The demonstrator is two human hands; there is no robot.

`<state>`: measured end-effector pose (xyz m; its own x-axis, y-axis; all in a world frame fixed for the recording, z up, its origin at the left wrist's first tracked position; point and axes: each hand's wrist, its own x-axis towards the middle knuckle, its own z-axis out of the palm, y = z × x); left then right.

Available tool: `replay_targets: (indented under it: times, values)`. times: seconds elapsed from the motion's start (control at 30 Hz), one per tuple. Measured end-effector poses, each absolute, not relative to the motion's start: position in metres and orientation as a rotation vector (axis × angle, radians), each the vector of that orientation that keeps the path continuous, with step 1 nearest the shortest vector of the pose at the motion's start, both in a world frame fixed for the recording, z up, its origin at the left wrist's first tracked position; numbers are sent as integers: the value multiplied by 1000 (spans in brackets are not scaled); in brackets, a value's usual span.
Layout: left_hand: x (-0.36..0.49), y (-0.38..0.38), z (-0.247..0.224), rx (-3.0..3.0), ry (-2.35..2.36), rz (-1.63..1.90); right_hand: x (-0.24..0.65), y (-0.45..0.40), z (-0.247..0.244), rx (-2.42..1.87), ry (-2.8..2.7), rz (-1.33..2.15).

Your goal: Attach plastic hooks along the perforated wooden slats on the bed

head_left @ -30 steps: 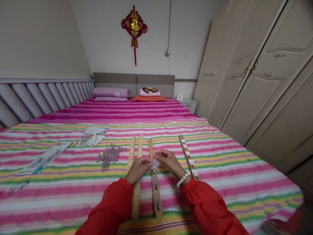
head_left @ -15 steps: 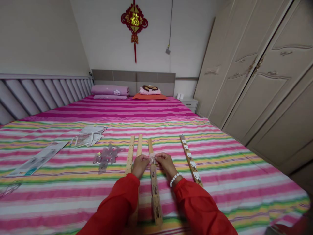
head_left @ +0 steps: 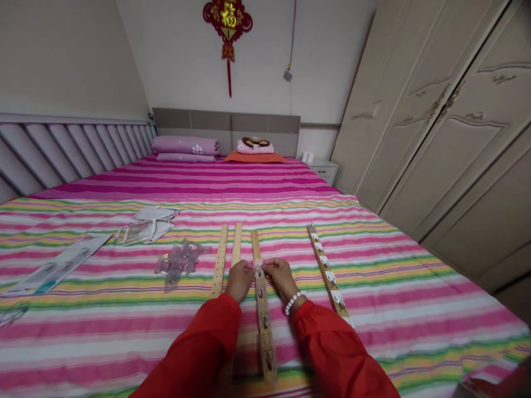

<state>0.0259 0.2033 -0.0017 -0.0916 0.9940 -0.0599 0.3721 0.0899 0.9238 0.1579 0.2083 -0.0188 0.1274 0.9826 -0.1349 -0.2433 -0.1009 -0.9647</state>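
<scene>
Lowered since a second ago: both hands, from just above the middle wooden strip down onto it, the small clear piece carried along. Left hand (head_left: 239,280) and right hand (head_left: 280,278) now pressed close together over the middle wooden strip (head_left: 262,309), fingertips pinching a small clear hook piece (head_left: 258,268) against the wood; both grips closed on that piece, though how firmly cannot be told. Strip lying lengthwise on the striped bed (head_left: 373,309), with two or three small fittings already seated along its near part (details too small to read). Just to the left, touching side by side: two bare perforated strips (head_left: 227,253). Well to the right, apart: a fourth strip with white hooks (head_left: 326,268) along its whole length. Farther left on the bed: a loose heap of clear hook pieces (head_left: 179,261), opened plastic packets (head_left: 145,229), a long card package (head_left: 58,265). Beyond: pillows against the headboard, red knot ornament (head_left: 227,19) on the wall, wardrobe (head_left: 448,121) along the right. Step in hand, by judgement: seating one more hook on the middle strip, above those already fixed. Next move, by judgement: steady downward pressure with the piece kept square over its hole, then release without dragging it askew; spacing to match the fittings below.
</scene>
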Motion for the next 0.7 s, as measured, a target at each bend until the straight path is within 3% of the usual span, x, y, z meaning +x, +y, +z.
replay_targets:
  times: [0.7]
  values:
    - [30,208,4,1222,1713,821,161,228,-14,-1518,-1000,1419]
